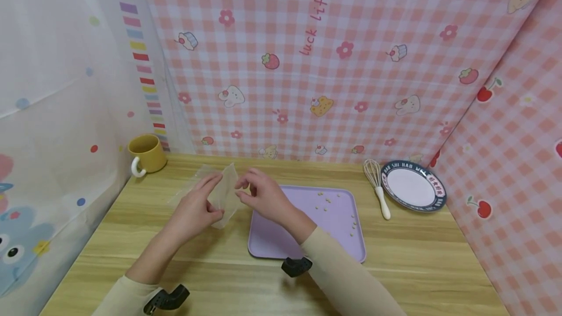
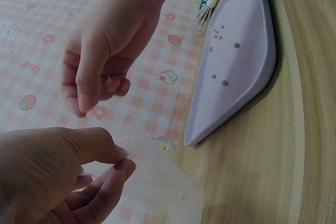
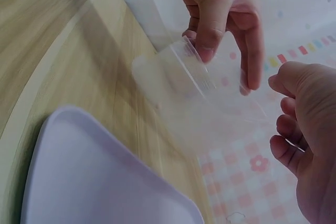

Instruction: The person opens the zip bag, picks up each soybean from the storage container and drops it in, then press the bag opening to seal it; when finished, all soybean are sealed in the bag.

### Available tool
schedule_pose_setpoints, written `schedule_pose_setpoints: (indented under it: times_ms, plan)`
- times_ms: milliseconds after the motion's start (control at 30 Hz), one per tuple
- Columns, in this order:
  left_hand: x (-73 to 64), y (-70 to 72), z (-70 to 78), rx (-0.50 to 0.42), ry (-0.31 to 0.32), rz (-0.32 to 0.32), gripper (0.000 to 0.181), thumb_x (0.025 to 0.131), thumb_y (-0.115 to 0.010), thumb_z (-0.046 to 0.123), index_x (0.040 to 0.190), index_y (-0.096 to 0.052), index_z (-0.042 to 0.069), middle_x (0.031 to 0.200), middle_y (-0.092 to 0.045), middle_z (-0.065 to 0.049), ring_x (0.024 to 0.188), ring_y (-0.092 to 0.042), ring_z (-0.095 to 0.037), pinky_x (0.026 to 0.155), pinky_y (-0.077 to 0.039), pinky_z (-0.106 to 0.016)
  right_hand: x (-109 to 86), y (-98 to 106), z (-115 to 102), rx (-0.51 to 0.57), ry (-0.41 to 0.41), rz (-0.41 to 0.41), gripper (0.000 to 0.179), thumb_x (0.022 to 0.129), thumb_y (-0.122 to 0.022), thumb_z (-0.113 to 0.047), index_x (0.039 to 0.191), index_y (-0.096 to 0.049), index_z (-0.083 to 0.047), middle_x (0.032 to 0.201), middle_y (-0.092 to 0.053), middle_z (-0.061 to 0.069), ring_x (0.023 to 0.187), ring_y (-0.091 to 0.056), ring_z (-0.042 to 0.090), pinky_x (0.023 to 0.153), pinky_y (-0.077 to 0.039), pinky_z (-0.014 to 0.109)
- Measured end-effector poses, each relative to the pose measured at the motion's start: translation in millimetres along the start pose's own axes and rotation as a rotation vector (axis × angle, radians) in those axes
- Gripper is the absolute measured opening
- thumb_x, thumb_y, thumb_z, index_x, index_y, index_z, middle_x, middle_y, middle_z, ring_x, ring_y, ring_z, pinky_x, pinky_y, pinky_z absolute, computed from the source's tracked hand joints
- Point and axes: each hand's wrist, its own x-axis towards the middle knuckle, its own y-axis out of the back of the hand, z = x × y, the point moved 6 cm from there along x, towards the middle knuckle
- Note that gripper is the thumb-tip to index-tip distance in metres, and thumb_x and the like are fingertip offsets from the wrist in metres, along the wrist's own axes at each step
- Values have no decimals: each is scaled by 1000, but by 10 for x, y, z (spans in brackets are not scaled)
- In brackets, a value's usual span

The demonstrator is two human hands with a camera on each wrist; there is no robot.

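My left hand [image 1: 197, 208] pinches a clear plastic zip bag [image 1: 226, 194] between thumb and fingers, above the table left of the tray. In the left wrist view, a small pale bit shows inside the bag [image 2: 173, 192]. My right hand [image 1: 263, 194] hovers beside the bag's upper edge, fingers loosely bent. The right wrist view shows its fingertips apart from the bag [image 3: 184, 98], with nothing visible between them. Below the right forearm lies a lilac tray [image 1: 303, 223], partly hidden by that arm. Several small yellowish bits [image 1: 327, 201] are scattered over its right half.
At the back left stands a yellow mug [image 1: 149, 154] with a white handle. To the tray's right lie a whisk [image 1: 378, 189] and a dark-rimmed white plate [image 1: 412, 187] on the wooden table [image 1: 228, 282]. Patterned cloths [image 1: 316, 77] hang behind and at both sides.
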Motion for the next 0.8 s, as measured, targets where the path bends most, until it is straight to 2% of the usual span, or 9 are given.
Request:
schedule_pose_setpoints:
  times_ms: [267,467,667,800]
  plan:
    - [5,-7,0,7,4,-1,89,85,-86,-3,165,-46,-2,168,-44,-19,73,-68,-3,66,-58,-26,-243,231,285,-12,-104,2,8,101,-81,-9,107,-76,-11,102,-63,0,77,-54,10,66,-48,26]
    - [3,-16,-7,15,1,-2,89,85,-86,-3,165,-46,-2,168,-44,-19,73,-67,-3,66,-58,-26,-447,355,474,-23,-110,-31,8,100,-80,-6,106,-75,-9,101,-65,7,79,-58,15,69,-51,27]
    - [10,-27,-17,13,0,-5,89,86,-86,-3,165,-46,-1,168,-44,-19,72,-67,-3,65,-57,-26,-649,307,618,-64,-105,-92,12,97,-83,-6,107,-76,-3,100,-64,9,83,-63,21,72,-53,26]
    - [18,-34,-23,20,0,-8,90,85,-86,-3,165,-45,-2,168,-44,-19,72,-66,-3,66,-57,-26,-747,212,694,-91,-134,-117,14,95,-84,-7,106,-76,-4,99,-64,8,82,-61,17,72,-53,27]
